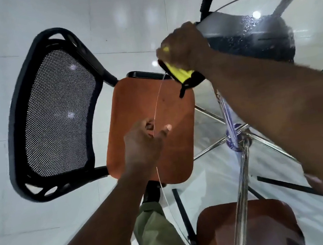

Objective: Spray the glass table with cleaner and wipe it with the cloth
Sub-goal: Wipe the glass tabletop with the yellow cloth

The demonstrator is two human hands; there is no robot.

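Found soft, light yellow cloth (181, 75) bunched in grasp of right hand (185, 48) at glass table (251, 31) rim, one o'clock from left hand (145, 143), seemingly pinching that slick, rigid, breakable edge; advise keeping cloth wadded in palm, pressing flat, avoiding heavy load on rim.

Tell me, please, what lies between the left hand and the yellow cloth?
In the head view, only bare glass table lies between the left hand and yellow cloth; a brown chair seat shows through it.
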